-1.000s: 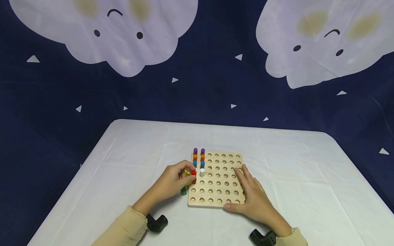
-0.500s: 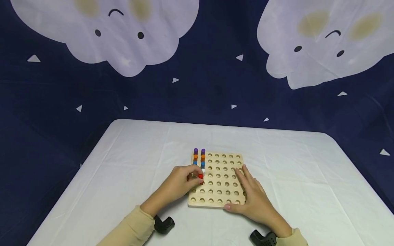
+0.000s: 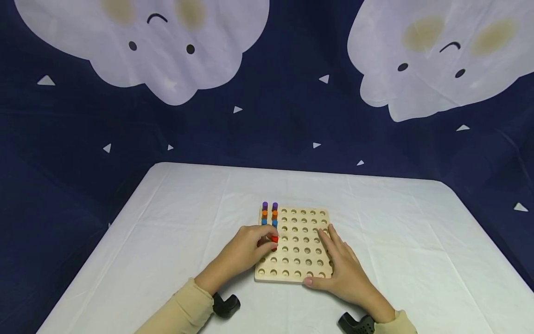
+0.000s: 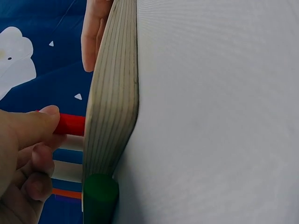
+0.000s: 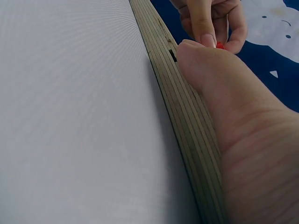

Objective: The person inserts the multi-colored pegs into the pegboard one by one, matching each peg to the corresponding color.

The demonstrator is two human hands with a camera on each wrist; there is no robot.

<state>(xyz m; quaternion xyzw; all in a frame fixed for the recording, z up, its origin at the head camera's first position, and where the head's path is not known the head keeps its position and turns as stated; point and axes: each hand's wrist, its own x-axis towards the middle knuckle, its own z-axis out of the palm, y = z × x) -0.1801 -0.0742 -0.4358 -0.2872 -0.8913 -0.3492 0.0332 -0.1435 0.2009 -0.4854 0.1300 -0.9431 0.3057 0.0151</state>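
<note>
My left hand (image 3: 244, 248) pinches a red peg (image 3: 275, 240) between thumb and fingers, upright over the second column of the wooden pegboard (image 3: 289, 278). In the left wrist view, the red peg's (image 4: 72, 125) lower end meets the board's face. Two columns at the board's left hold purple (image 3: 275, 206), orange (image 3: 275, 215) and blue pegs (image 3: 275, 223) in matching rows. Whitish pegs (image 4: 67, 171) show beyond the red one in the left wrist view. My right hand (image 3: 349, 269) rests along the board's right side, fingers extended, thumb (image 5: 201, 63) at its near edge.
A green peg (image 4: 101, 196) lies on the white tabletop (image 3: 200, 199) against the board's side; the left hand hides it in the head view. Rows of bare holes fill the board's middle and right. A dark blue cloud-patterned cloth (image 3: 275, 130) hangs behind the table.
My left hand has carried the red peg rightward from the first column to the second, just below the white peg, covering the yellow and green pegs beside the board. The right hand stays put.
</note>
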